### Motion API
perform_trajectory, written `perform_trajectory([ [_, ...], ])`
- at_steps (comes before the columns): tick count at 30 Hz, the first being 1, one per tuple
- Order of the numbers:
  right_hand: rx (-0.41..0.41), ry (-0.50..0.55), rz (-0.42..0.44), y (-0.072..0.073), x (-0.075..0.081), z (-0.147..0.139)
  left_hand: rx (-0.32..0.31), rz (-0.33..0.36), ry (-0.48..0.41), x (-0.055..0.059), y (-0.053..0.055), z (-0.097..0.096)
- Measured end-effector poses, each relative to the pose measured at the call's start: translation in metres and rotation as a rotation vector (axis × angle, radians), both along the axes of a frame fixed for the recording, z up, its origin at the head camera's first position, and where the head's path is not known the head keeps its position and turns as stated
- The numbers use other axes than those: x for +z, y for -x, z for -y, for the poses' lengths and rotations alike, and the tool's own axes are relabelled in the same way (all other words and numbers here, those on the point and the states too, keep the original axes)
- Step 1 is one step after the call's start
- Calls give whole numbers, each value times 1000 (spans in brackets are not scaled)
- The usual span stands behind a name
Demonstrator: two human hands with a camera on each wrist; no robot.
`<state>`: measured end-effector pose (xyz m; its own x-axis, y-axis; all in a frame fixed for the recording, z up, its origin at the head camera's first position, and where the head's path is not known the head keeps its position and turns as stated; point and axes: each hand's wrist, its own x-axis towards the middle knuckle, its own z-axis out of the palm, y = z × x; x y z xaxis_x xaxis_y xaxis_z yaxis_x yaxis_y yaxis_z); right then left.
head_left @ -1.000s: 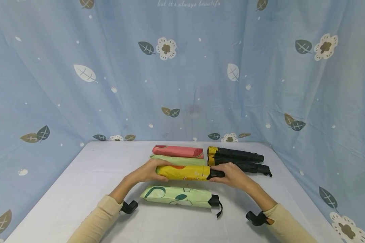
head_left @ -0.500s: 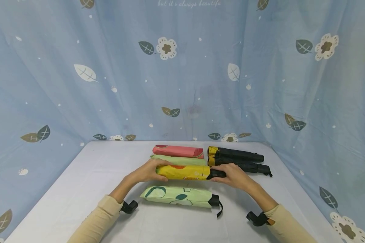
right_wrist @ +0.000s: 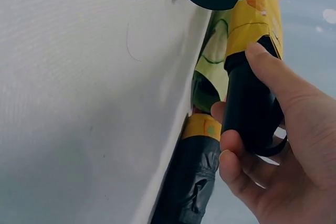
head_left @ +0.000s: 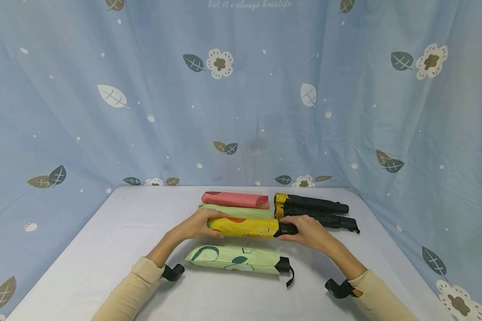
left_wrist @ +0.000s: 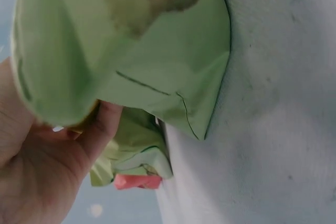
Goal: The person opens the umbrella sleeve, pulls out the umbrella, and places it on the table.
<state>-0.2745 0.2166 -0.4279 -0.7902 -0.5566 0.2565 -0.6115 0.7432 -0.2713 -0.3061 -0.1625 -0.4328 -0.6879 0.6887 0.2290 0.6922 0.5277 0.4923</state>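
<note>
Both hands hold a yellow folded umbrella (head_left: 245, 227) level across the middle of the table. My left hand (head_left: 197, 225) grips its left end, thumb toward me and fingers over the far side. My right hand (head_left: 307, 232) grips the black handle (right_wrist: 249, 106) at the other end, with the thumb along it in the right wrist view. Nearer to me lies a light green folded umbrella (head_left: 237, 260) with a black handle and strap. Its end fills much of the left wrist view. Behind the yellow one, another green umbrella (head_left: 237, 211) is partly hidden.
A red folded umbrella (head_left: 234, 199) lies at the back. To its right are two black umbrellas with yellow ends, a far one (head_left: 317, 203) and a nearer one (head_left: 325, 219). A blue patterned curtain (head_left: 241, 111) encloses the white table (head_left: 144, 214).
The yellow umbrella and the left hand have shifted very slightly to the right. Both hands keep their hold, and the other umbrellas stay in place.
</note>
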Motion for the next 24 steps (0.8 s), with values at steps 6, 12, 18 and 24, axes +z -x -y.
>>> perform_trajectory([
  [6, -17, -34, 7, -2, 1, 1, -20, -4, -9, 0, 1, -3],
  [12, -3, -52, -62, -2, -1, 0, -28, -7, -5, -1, 2, -4],
  [18, 27, -23, -121, 0, -2, -3, -14, -1, -12, -1, 2, -5],
  [24, 51, 9, -123, 0, -2, -5, -7, 13, -8, -1, 1, -4],
])
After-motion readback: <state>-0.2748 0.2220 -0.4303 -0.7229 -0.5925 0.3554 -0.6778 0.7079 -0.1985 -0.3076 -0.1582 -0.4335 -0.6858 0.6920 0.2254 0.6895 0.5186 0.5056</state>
